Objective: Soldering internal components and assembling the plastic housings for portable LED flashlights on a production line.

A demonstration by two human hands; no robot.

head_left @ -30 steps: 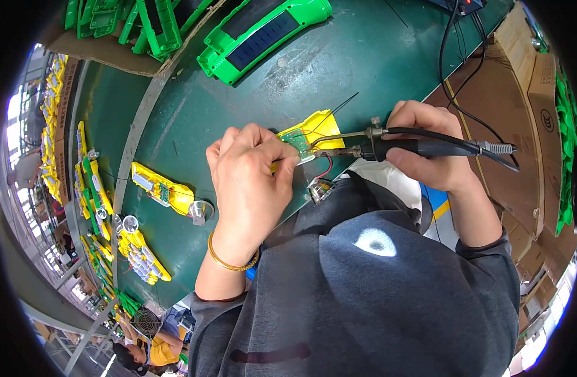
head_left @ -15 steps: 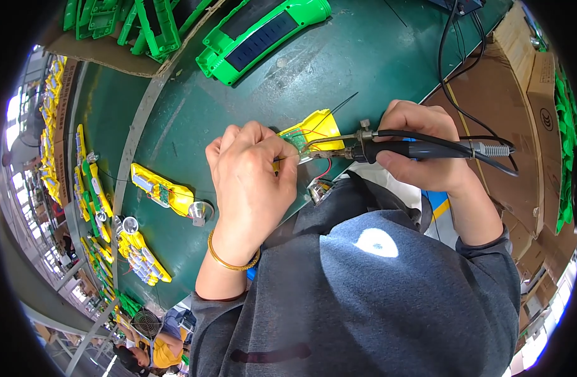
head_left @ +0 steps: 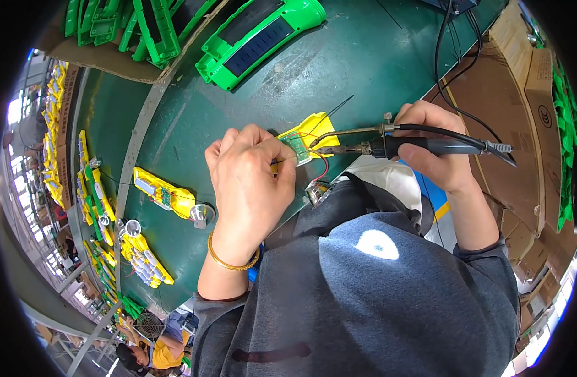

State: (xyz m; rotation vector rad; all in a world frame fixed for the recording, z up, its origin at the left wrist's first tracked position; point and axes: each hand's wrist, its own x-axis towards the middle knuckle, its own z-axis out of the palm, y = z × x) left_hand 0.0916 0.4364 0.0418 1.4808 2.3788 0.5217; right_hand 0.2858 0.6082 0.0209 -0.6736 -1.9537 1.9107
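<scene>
My right hand [head_left: 434, 147] grips a soldering iron [head_left: 426, 146] with a thin curved feed tube fixed alongside it. The iron's tip points left, at the right edge of a small green circuit board [head_left: 296, 148]. That board sits in a yellow plastic housing [head_left: 321, 125], with red and dark wires around it. My left hand [head_left: 254, 179] is closed over the housing's left part, thumb and forefinger pinched beside the board; what they pinch is hidden. A red wire runs from the board to a silver lamp head [head_left: 316, 191] at the table edge.
On the green table [head_left: 288, 81] lies a green lamp body [head_left: 257, 47] with a dark panel. Leftward are another wired yellow housing [head_left: 166, 193] and a pile of yellow housings [head_left: 144, 261]. A carton [head_left: 106, 63] holds green parts. Black cables [head_left: 440, 69] hang at right.
My right hand has drawn the soldering iron slightly to the right, its tip moving away from my left fingertips. My left hand has barely moved.
</scene>
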